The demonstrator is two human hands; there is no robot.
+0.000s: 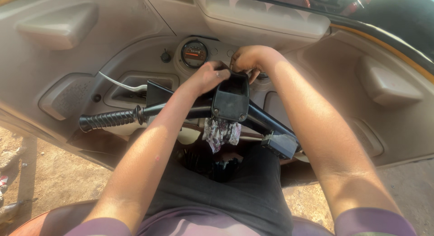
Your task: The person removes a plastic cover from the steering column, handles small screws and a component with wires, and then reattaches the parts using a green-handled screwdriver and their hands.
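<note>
- right hand (247, 60) fingertips tucked behind the black housing (231, 99), can't see what they grip
- handlebar's (113, 118) right end hidden under the right forearm
- gauge (194, 54) face too small to read
- rag (220, 133) partly behind the bar

left grip (205, 78) curled, right grip (247, 60) curled, arms outstretched

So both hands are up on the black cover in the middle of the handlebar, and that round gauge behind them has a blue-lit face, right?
Not quite. The head view shows the round gauge with an orange-red lit face, not blue. The rest holds: the left hand and the right hand are both on the black cover at the middle of the handlebar.
</note>
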